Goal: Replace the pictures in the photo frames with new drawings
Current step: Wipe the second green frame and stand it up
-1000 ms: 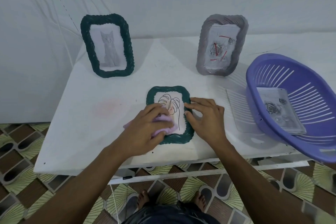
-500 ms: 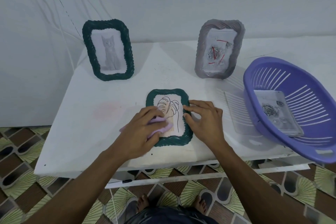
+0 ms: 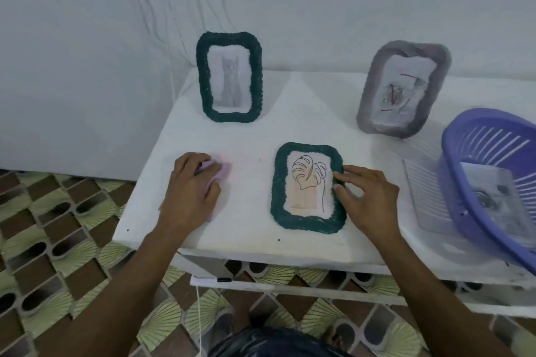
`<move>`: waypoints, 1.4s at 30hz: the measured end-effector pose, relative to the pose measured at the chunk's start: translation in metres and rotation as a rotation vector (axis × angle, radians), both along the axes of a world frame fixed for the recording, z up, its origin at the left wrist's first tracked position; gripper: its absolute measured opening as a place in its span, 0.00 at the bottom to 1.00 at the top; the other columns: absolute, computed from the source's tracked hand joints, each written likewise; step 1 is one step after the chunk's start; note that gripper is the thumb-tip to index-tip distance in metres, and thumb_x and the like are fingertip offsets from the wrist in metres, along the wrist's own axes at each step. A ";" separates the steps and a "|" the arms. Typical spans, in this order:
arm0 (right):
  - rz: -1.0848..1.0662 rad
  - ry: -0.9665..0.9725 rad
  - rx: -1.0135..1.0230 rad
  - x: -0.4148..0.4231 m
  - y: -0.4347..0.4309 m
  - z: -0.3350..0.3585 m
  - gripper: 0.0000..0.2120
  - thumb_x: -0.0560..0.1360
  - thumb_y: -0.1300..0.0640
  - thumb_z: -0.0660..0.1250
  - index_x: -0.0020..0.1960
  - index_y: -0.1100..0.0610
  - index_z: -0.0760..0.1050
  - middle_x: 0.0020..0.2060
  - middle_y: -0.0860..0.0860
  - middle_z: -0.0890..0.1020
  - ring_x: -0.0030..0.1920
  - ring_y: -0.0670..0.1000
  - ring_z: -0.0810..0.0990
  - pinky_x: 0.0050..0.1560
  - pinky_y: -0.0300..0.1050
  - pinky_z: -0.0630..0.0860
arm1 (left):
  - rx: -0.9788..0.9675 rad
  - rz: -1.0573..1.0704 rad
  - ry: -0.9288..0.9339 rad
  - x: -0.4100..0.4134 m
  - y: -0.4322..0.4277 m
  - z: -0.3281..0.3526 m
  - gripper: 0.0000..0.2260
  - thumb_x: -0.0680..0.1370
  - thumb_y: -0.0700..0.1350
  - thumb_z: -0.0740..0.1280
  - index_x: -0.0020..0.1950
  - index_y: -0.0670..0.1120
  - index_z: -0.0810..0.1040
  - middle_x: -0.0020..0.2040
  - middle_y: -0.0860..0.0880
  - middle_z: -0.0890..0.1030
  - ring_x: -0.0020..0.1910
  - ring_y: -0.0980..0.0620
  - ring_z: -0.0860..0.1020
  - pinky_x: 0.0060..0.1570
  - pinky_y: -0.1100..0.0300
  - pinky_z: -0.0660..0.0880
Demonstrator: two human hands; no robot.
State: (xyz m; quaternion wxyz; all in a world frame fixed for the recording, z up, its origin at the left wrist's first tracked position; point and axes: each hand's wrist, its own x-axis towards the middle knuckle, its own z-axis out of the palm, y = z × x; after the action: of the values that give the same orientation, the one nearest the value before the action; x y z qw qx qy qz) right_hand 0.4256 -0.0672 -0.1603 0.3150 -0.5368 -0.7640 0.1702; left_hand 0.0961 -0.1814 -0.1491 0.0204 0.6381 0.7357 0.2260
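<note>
A purple basket (image 3: 455, 171) is cut off at the right edge, and the picture (image 3: 493, 191) lying inside it is blurred. The drawing in the grey frame (image 3: 369, 90), standing far right, is hard to make out. Print at the foot of the leaf drawing (image 3: 309, 182) is too small to read. That drawing sits in a green frame (image 3: 307, 222) lying flat near the front edge of the table (image 3: 249, 211). The right hand (image 3: 368, 197), fingers spread and relaxed, touches the frame's right rim. The left hand (image 3: 193, 188), further left, curls over a pink cloth (image 3: 217, 171), mostly hiding it. A second green frame (image 3: 203, 81) stands far left, holding a cat picture (image 3: 230, 81).

White table (image 3: 304, 124); purple basket (image 3: 451, 177) at right edge; pink cloth (image 3: 216, 171) left; tiled floor (image 3: 58, 211).
</note>
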 end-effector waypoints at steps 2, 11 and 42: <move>-0.004 0.007 0.004 0.000 0.000 -0.002 0.10 0.71 0.52 0.74 0.53 0.45 0.83 0.56 0.46 0.83 0.58 0.51 0.77 0.59 0.61 0.73 | -0.039 0.034 0.075 -0.008 -0.008 0.002 0.23 0.78 0.50 0.55 0.65 0.41 0.78 0.64 0.40 0.75 0.65 0.38 0.69 0.64 0.44 0.68; 0.016 0.021 -0.014 -0.004 -0.001 0.000 0.11 0.72 0.52 0.73 0.54 0.46 0.82 0.57 0.48 0.82 0.59 0.52 0.77 0.61 0.62 0.71 | 0.100 -0.010 -0.185 0.012 -0.001 0.015 0.21 0.79 0.48 0.54 0.68 0.44 0.76 0.65 0.44 0.74 0.65 0.45 0.66 0.67 0.62 0.60; -0.005 -0.035 -0.017 -0.003 -0.002 0.002 0.10 0.73 0.50 0.72 0.54 0.45 0.83 0.58 0.45 0.82 0.60 0.50 0.76 0.59 0.56 0.68 | 0.090 -0.459 -0.211 0.098 0.035 0.000 0.14 0.79 0.44 0.61 0.60 0.45 0.82 0.61 0.49 0.75 0.64 0.52 0.67 0.65 0.58 0.65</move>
State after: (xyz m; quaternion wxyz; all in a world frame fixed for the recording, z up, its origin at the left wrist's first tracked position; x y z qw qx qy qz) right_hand 0.4224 -0.0695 -0.1584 0.2977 -0.5442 -0.7665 0.1665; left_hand 0.1941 -0.1461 -0.1492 0.1193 0.7616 0.5545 0.3135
